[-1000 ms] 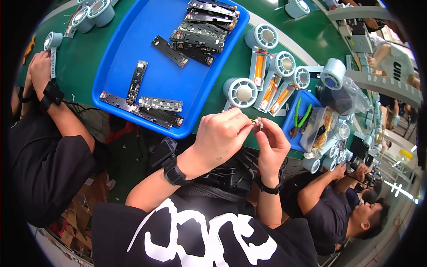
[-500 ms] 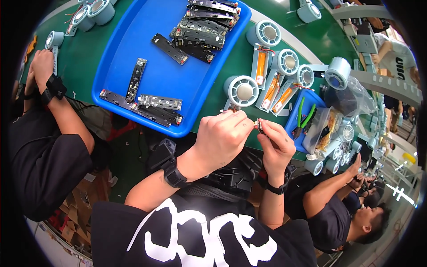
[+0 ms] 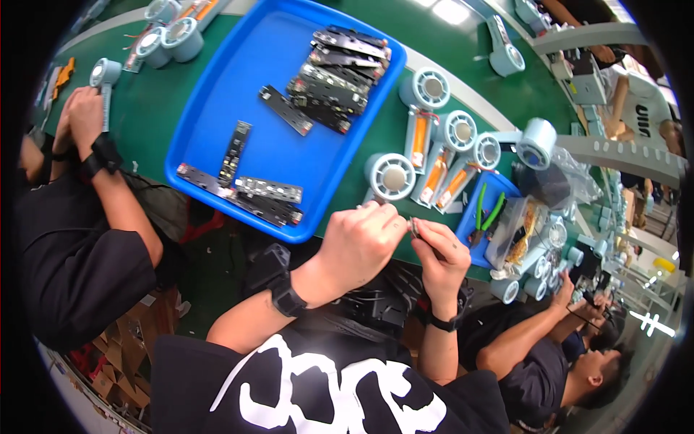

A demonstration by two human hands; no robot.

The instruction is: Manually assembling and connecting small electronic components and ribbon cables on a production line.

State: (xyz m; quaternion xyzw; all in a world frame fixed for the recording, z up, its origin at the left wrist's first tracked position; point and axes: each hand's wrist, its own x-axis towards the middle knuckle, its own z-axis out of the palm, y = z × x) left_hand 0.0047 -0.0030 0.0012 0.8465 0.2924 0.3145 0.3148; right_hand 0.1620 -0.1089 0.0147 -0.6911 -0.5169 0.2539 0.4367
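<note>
My left hand (image 3: 361, 244) is closed, knuckles up, with its fingertips pinched near my right hand; what it grips is hidden behind the fingers. My right hand (image 3: 442, 254) pinches a small dark part (image 3: 413, 228) between thumb and forefinger, too small to name exactly. The fingertips of both hands nearly meet at this part. Just beyond my left hand lies a light-blue round fan head (image 3: 391, 176) with a grille and a silver centre; its lower end runs behind that hand.
A blue tray (image 3: 210, 108) holds several black circuit boards (image 3: 329, 87). Right of it lie fan units with orange batteries (image 3: 419, 141). A small blue bin (image 3: 466, 230) contains green-handled cutters (image 3: 494, 210), beside a clear plastic box (image 3: 517, 235). Co-workers sit left and right.
The tray and fan units sit lower in the picture as the view shifts. Both hands stay pinched together, and less of the small part shows between them.
</note>
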